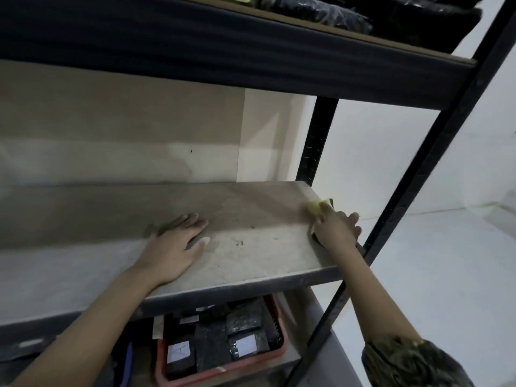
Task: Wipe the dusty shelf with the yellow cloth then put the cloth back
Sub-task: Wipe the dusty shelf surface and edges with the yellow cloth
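Observation:
The dusty shelf [251, 247] is a bare grey-brown board in a black metal rack, with dark specks near its middle. My left hand [173, 247] lies flat on the board, fingers straight, palm down. My right hand [335, 227] is at the shelf's right edge and presses the yellow cloth [317, 208] onto the board. Only a small corner of the cloth shows beyond my fingers; the rest is under the hand.
A black rack post [413, 191] runs diagonally just right of my right hand, and another post [315, 143] stands at the back corner. The shelf above [251, 65] holds dark bagged items. Below, a red basket [223, 356] holds dark packets. A pale floor lies to the right.

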The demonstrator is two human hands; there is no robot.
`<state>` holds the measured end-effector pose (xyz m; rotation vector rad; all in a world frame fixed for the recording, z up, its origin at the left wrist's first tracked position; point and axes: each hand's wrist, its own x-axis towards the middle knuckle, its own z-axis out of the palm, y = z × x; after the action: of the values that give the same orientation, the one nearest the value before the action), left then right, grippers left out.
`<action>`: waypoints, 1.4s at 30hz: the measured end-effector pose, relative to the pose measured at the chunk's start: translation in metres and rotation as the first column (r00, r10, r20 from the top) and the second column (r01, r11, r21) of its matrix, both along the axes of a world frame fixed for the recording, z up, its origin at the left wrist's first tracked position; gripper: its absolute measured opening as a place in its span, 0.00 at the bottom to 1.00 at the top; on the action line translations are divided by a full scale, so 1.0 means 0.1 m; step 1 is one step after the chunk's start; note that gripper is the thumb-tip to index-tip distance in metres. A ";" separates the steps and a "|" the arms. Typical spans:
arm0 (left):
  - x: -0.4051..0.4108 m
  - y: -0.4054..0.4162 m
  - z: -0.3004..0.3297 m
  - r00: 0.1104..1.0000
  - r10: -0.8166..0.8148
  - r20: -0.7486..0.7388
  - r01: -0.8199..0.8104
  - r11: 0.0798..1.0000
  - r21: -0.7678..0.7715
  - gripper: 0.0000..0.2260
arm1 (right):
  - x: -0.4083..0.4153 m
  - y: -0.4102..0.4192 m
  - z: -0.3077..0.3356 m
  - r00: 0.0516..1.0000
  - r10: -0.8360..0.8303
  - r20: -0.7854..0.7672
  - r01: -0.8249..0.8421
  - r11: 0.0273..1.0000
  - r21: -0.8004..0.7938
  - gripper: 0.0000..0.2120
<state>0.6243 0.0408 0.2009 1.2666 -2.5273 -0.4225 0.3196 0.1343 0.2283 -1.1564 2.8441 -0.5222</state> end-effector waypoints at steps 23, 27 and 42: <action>1.07 0.10 0.13 0.962 0.267 0.052 -0.267 0.964 -0.015 0.23 | 0.02 -0.36 -0.11 0.999 -0.050 -0.015 0.050 0.997 -0.056 0.16; 1.38 0.11 0.15 0.937 0.344 0.069 -0.345 0.938 0.011 0.24 | 0.01 -0.73 -0.04 0.998 0.019 -0.063 -0.016 0.999 0.043 0.23; 1.45 0.08 0.05 0.937 0.348 0.032 -0.346 0.937 -0.050 0.29 | 2.44 0.12 0.08 0.060 0.991 0.122 -0.989 0.076 -0.130 0.19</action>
<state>0.7691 0.0490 0.2062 1.6772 -2.2610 -0.2609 0.5634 0.1463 0.2362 -2.4442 1.1450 -0.4223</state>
